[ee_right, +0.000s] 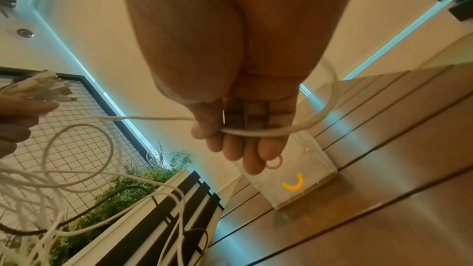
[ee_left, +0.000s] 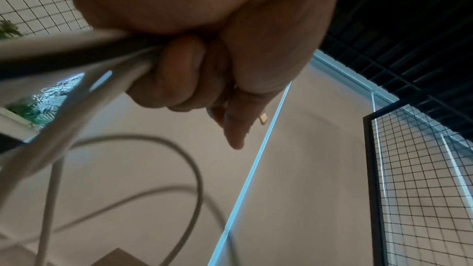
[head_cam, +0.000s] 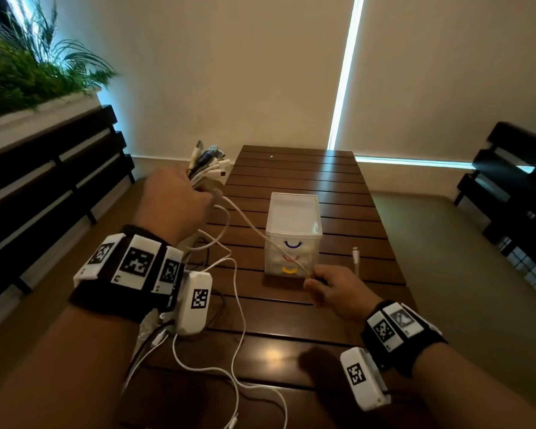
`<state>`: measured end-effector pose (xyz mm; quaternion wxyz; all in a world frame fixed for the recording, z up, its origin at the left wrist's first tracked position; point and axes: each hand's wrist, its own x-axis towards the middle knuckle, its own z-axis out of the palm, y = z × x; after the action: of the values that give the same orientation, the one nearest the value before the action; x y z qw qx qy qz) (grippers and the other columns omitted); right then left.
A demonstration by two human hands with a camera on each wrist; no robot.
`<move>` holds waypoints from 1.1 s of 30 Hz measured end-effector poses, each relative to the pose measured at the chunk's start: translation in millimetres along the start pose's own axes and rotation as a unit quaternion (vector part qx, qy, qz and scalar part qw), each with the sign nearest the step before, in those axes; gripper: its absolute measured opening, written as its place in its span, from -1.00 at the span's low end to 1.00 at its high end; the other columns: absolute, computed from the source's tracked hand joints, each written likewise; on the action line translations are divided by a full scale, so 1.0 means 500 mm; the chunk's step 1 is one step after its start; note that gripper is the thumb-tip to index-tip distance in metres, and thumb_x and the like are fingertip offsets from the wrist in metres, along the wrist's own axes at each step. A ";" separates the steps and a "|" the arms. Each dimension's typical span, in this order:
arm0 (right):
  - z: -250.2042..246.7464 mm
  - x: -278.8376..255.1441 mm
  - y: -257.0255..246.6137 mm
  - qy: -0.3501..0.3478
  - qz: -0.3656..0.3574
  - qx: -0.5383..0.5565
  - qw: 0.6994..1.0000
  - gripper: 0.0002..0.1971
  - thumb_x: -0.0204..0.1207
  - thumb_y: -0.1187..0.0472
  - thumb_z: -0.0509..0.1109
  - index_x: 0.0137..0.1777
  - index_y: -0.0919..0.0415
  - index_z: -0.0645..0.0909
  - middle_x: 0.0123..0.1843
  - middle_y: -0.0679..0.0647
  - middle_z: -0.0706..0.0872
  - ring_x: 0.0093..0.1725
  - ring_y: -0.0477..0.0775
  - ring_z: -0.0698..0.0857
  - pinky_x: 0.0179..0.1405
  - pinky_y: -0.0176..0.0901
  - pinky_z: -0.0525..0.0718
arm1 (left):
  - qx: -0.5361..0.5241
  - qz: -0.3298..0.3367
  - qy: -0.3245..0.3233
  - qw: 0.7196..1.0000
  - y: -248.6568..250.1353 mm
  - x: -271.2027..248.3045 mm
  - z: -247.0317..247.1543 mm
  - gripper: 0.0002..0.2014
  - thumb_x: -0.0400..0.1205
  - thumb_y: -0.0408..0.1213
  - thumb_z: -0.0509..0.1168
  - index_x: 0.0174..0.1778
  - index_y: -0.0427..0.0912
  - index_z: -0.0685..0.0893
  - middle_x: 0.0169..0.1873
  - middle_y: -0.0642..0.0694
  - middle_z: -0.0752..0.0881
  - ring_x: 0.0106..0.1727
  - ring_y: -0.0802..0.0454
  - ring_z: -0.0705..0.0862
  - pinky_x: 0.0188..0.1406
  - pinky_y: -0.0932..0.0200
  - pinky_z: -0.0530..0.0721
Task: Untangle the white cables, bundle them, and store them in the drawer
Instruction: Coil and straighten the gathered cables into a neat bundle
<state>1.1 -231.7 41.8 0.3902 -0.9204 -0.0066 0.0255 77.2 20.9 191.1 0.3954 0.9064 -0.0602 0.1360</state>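
My left hand [head_cam: 180, 199] is raised at the table's left edge and grips a bunch of white cables [head_cam: 211, 167] just below their plugs, with a dark cable among them. In the left wrist view the cables [ee_left: 84, 62] run out of the curled fingers [ee_left: 179, 80]. One white cable [head_cam: 251, 227] stretches from that fist to my right hand [head_cam: 328, 287], which pinches it in front of the clear drawer unit [head_cam: 293, 218]. In the right wrist view this cable [ee_right: 256, 132] crosses the fingers [ee_right: 230, 145]. Its plug end [head_cam: 355, 258] sticks up beyond the hand. All the drawers look closed.
Loose white cable loops [head_cam: 239, 335] hang over the dark slatted wooden table [head_cam: 291, 168] near me. A planter with green plants [head_cam: 28, 72] stands on the left, dark slatted benches [head_cam: 514, 187] on both sides, and a wire grid panel [ee_left: 422, 179] shows in the wrist views.
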 end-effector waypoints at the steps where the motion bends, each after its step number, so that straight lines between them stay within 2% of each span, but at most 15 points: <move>1: 0.007 -0.003 -0.004 0.005 0.005 0.026 1.000 -0.78 0.64 0.20 0.33 -0.26 0.14 0.61 -0.40 0.04 0.70 -0.44 -0.11 0.65 -0.37 -0.30 0.61 | -0.018 0.003 -0.004 1.000 0.005 -0.003 0.001 -0.74 0.50 -0.14 0.51 -0.18 -0.27 0.67 -0.40 -0.11 0.62 -0.42 0.12 0.56 -0.61 0.37 0.41; 4: 0.019 0.004 -0.017 -0.022 0.010 -0.037 0.999 -0.80 0.62 0.10 0.36 -0.19 0.14 0.71 -0.29 0.05 0.72 -0.28 -0.02 0.66 -0.22 -0.19 0.60 | -0.071 0.019 -0.010 0.997 0.025 -0.017 0.011 -0.74 0.56 -0.08 0.44 -0.32 -0.15 0.60 -0.52 0.02 0.54 -0.50 0.26 0.49 -0.71 0.54 0.37; 7: 0.022 0.002 -0.042 -0.185 0.044 -0.203 0.961 -0.76 0.59 0.04 0.38 0.06 0.18 0.74 -0.02 0.09 0.78 -0.03 0.04 0.70 0.01 -0.13 0.60 | -0.166 -0.022 -0.056 0.984 0.038 -0.026 0.024 -0.68 0.58 -0.04 0.40 -0.43 -0.08 0.56 -0.64 0.04 0.49 -0.65 0.18 0.44 -0.71 0.35 0.40; 9: 0.003 -0.003 -0.070 -0.130 0.034 -0.221 0.966 -0.72 0.53 0.01 0.45 0.16 0.13 0.71 0.09 0.04 0.76 0.08 0.01 0.70 0.10 -0.13 0.64 | -0.235 -0.055 -0.083 0.967 0.033 -0.025 0.033 -0.67 0.53 0.02 0.44 -0.43 -0.09 0.60 -0.69 0.06 0.45 -0.63 0.06 0.38 -0.56 0.20 0.37; 12: -0.036 -0.014 -0.140 0.048 -0.032 0.034 0.998 -0.47 0.36 0.01 0.60 0.32 -0.05 0.55 0.21 -0.16 0.65 0.17 -0.22 0.62 0.15 -0.31 0.61 | -0.327 -0.092 -0.131 0.932 0.032 -0.038 0.051 -0.79 0.52 -0.06 0.44 -0.34 -0.07 0.65 -0.66 0.06 0.40 -0.60 0.05 0.31 -0.50 0.14 0.25; 14: -0.052 -0.022 -0.196 0.021 -0.093 0.163 0.982 -0.23 0.28 0.10 0.67 0.44 -0.23 0.38 0.33 -0.27 0.57 0.32 -0.33 0.53 0.29 -0.36 0.52 | -0.384 -0.102 -0.187 0.898 0.046 -0.059 0.069 -0.83 0.62 -0.16 0.36 -0.28 -0.06 0.63 -0.68 0.07 0.38 -0.67 0.12 0.31 -0.59 0.22 0.25; 16: -0.045 -0.017 -0.233 -0.040 -0.148 0.203 0.967 -0.11 0.24 0.27 0.68 0.39 -0.37 0.26 0.34 -0.18 0.59 0.34 -0.27 0.56 0.30 -0.35 0.57 | -0.419 -0.098 -0.236 0.871 0.070 -0.081 0.084 -0.78 0.68 -0.15 0.29 -0.28 -0.08 0.58 -0.67 0.05 0.37 -0.70 0.14 0.30 -0.68 0.26 0.27; 19: -0.026 -0.001 -0.256 -0.051 -0.147 0.315 0.936 -0.10 0.21 0.61 0.57 0.36 -0.20 0.31 0.26 0.32 0.63 0.24 0.33 0.66 0.17 0.23 0.71 | -0.475 -0.092 -0.247 0.839 0.095 -0.087 0.096 -0.62 0.69 -0.11 0.27 -0.46 -0.07 0.47 -0.66 0.01 0.29 -0.69 0.10 0.25 -0.69 0.27 0.26; 21: -0.022 0.010 -0.248 -0.035 -0.134 0.358 0.923 -0.31 0.21 0.61 0.53 0.33 0.14 0.49 0.18 0.42 0.67 0.16 0.44 0.69 0.09 0.24 0.74 | -0.514 -0.096 -0.238 0.818 0.112 -0.084 0.095 -0.65 0.67 -0.10 0.31 -0.42 -0.10 0.47 -0.64 -0.02 0.33 -0.64 0.06 0.37 -0.60 0.23 0.42; 24: -0.034 0.017 -0.241 -0.027 -0.110 0.348 0.931 -0.74 0.39 0.57 0.44 0.03 0.34 0.64 -0.08 0.44 0.71 -0.15 0.34 0.72 -0.19 -0.02 0.74 | -0.517 -0.093 -0.227 0.820 0.121 -0.077 0.093 -0.65 0.61 -0.01 0.36 -0.36 -0.17 0.54 -0.53 -0.09 0.52 -0.45 -0.04 0.58 -0.29 0.00 0.64; 26: -0.049 0.022 -0.235 -0.010 -0.114 0.271 0.956 -0.96 0.51 0.42 0.43 -0.07 0.34 0.68 -0.28 0.28 0.68 -0.38 0.13 0.64 -0.40 -0.15 0.63 | -0.461 -0.055 -0.195 0.864 0.118 -0.071 0.097 -0.64 0.62 0.01 0.33 -0.35 -0.20 0.58 -0.44 -0.15 0.59 -0.39 -0.06 0.61 -0.18 -0.06 0.65; 28: -0.059 0.021 -0.226 -0.013 -0.101 0.231 0.968 -0.85 0.58 0.31 0.40 -0.22 0.25 0.70 -0.47 0.14 0.60 -0.54 0.03 0.50 -0.51 -0.16 0.51 | -0.376 -0.005 -0.143 0.915 0.108 -0.064 0.103 -0.62 0.64 0.04 0.28 -0.35 -0.19 0.63 -0.37 -0.17 0.64 -0.36 0.03 0.63 -0.19 0.07 0.63; 29: -0.062 0.019 -0.223 -0.010 -0.089 0.243 0.966 -0.79 0.60 0.29 0.37 -0.28 0.22 0.68 -0.55 0.05 0.55 -0.59 -0.02 0.45 -0.53 -0.18 0.47 | -0.364 0.003 -0.137 0.921 0.102 -0.060 0.106 -0.61 0.64 0.05 0.27 -0.33 -0.20 0.65 -0.34 -0.17 0.67 -0.35 0.07 0.65 -0.21 0.11 0.64; 31: -0.069 0.011 -0.221 0.011 -0.085 0.313 0.946 -0.75 0.62 0.24 0.34 -0.31 0.26 0.64 -0.64 -0.07 0.46 -0.65 -0.07 0.36 -0.55 -0.20 0.41 | -0.389 0.005 -0.204 0.898 0.086 -0.052 0.109 -0.60 0.59 0.11 0.28 -0.22 -0.20 0.68 -0.31 -0.08 0.75 -0.28 0.04 0.70 -0.18 0.05 0.66; 33: -0.087 0.011 -0.218 0.033 -0.094 0.413 0.905 -0.72 0.58 0.12 0.33 -0.24 0.34 0.61 -0.64 -0.04 0.39 -0.66 -0.05 0.29 -0.58 -0.24 0.33 | -0.341 0.050 -0.299 0.890 0.068 -0.052 0.118 -0.55 0.50 0.18 0.38 0.08 -0.13 0.66 -0.15 0.05 0.78 -0.12 0.08 0.74 -0.07 0.07 0.69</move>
<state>9.5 -186.9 150.3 0.7360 -0.6723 -0.0688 -0.0414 56.8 -45.2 168.9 0.6360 0.7092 -0.2640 -0.1510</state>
